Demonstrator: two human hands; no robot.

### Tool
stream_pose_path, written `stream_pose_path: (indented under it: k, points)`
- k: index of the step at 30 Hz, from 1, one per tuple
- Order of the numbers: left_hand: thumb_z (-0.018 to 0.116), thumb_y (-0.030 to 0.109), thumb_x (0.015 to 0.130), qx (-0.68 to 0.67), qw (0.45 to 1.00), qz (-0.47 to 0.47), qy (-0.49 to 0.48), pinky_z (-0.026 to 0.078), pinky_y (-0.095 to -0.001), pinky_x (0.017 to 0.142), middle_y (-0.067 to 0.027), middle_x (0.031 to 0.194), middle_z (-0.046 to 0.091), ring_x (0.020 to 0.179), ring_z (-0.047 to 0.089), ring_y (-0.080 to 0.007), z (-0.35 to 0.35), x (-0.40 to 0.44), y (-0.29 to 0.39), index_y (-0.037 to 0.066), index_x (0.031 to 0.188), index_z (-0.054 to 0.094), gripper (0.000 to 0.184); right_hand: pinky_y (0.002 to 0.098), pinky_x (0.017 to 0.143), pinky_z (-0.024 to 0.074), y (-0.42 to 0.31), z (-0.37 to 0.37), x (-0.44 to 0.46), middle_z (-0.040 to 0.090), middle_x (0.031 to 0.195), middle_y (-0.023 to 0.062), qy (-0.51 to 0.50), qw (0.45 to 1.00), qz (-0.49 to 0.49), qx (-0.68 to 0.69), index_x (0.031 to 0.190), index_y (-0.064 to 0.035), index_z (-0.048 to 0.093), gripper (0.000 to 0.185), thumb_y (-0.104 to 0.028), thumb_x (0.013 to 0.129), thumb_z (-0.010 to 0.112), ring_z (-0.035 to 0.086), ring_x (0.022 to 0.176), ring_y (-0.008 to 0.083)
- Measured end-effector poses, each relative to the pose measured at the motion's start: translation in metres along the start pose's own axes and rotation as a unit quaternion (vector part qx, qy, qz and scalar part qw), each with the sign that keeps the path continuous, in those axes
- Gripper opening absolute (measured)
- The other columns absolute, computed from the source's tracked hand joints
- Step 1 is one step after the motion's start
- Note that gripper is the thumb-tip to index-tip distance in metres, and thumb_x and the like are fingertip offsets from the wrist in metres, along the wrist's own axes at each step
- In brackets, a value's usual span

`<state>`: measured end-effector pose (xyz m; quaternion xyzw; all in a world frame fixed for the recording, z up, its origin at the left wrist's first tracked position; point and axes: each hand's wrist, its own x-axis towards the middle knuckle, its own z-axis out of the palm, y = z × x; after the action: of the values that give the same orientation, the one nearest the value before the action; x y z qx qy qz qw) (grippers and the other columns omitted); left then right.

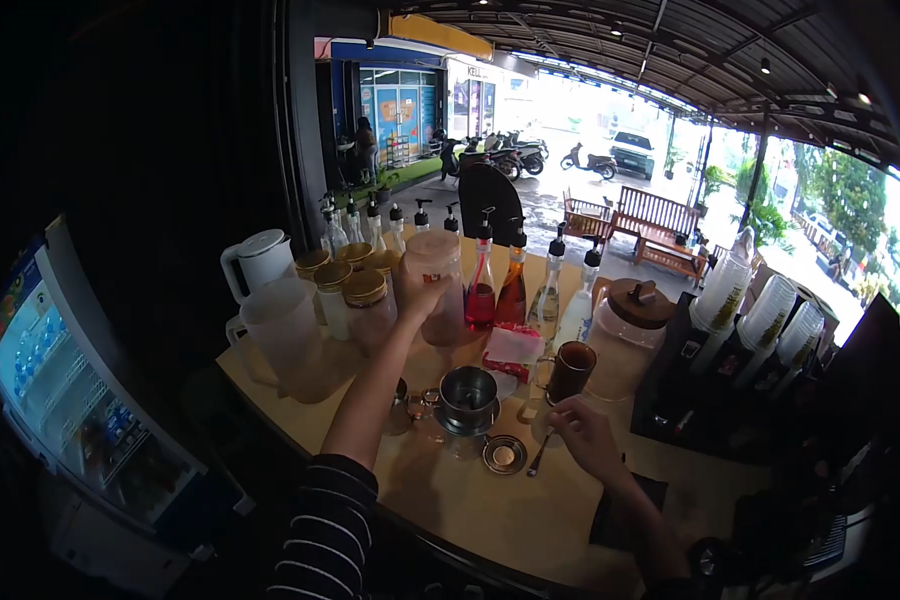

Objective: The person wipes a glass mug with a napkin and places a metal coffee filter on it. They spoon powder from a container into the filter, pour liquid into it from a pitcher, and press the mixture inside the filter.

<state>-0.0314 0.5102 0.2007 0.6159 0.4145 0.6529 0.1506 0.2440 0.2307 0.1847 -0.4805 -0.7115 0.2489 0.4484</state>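
Observation:
My left hand (423, 292) is wrapped round a clear plastic jar (436, 262) with a pale lid, among the bottles at the back of the counter. Between the fingers of my right hand (587, 438) is a small spoon (539, 456), its bowl pointing down near the counter. Left of the spoon lies a round metal lid (505, 455). A metal drip coffee filter (468, 396) sits on a glass in front of me. Behind my right hand stands a glass mug (572, 372) with dark brown contents.
Several pump bottles, including a red syrup bottle (481, 290), line the wooden counter (410, 490). Gold-lidded jars (367, 310) and a plastic pitcher (282, 335) stand left. At right are a wooden-lidded jar (635, 320) and stacked plastic cups (725, 285). A red packet (513, 345) lies mid-counter.

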Motion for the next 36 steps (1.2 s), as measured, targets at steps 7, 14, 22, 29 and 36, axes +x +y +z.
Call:
stream_pose_path:
  k: [7, 14, 22, 29, 36]
  points:
    - [0.086, 0.021, 0.061, -0.13, 0.983, 0.119, 0.045, 0.044, -0.0355, 0.093, -0.0164, 0.115, 0.047, 0.108, 0.052, -0.0225, -0.075, -0.018, 0.137, -0.001, 0.12, 0.037, 0.079, 0.0235, 0.056, 0.0449, -0.061, -0.002, 0.028, 0.056, 0.086, 0.0056, 0.094, 0.985, -0.12, 0.078, 0.088, -0.0003, 0.059, 0.008, -0.006, 0.087, 0.063, 0.054, 0.067, 0.0095]
    - [0.088, 0.021, 0.056, 0.011, 0.989, 0.147, 0.01, 0.046, -0.0399, 0.092, -0.0176, 0.117, 0.052, 0.109, 0.055, -0.0262, -0.154, -0.12, 0.219, 0.001, 0.124, 0.037, 0.088, 0.0336, 0.056, 0.0506, -0.185, 0.042, 0.049, 0.058, 0.096, 0.0147, 0.111, 0.936, -0.309, -0.123, 0.104, 0.001, 0.057, 0.051, -0.045, 0.083, 0.067, 0.065, 0.072, 0.0244]
    - [0.088, 0.031, 0.046, 0.283, 0.945, 0.154, 0.061, 0.048, -0.0422, 0.091, -0.0156, 0.119, 0.053, 0.107, 0.056, -0.0344, -0.195, -0.221, 0.198, 0.003, 0.128, 0.041, 0.098, 0.0443, 0.077, 0.0542, -0.209, 0.122, 0.048, 0.055, 0.115, 0.03, -0.193, 0.943, -0.158, -0.219, 0.119, 0.0133, 0.047, 0.096, -0.068, 0.071, 0.06, 0.064, 0.089, 0.0441]
    - [0.087, 0.029, 0.049, 0.175, 0.98, 0.046, -0.076, 0.047, -0.0398, 0.092, -0.0147, 0.119, 0.054, 0.108, 0.057, -0.0322, -0.235, -0.24, 0.182, 0.002, 0.127, 0.042, 0.093, 0.0446, 0.086, 0.0504, -0.2, 0.125, 0.046, 0.049, 0.116, 0.0199, -0.323, 0.875, -0.314, -0.178, 0.129, -0.0065, 0.045, 0.078, -0.044, 0.065, 0.071, 0.057, 0.103, 0.04]
    - [0.088, 0.021, 0.049, 0.074, 0.993, -0.041, -0.084, 0.042, -0.0376, 0.101, -0.0138, 0.127, 0.049, 0.121, 0.049, -0.0271, -0.247, -0.246, 0.17, 0.004, 0.132, 0.038, 0.098, 0.0448, 0.095, 0.044, -0.187, 0.11, 0.041, 0.037, 0.126, 0.0158, -0.28, 0.849, -0.439, -0.084, 0.133, -0.0133, 0.037, 0.08, -0.009, 0.059, 0.068, 0.041, 0.124, 0.0372]
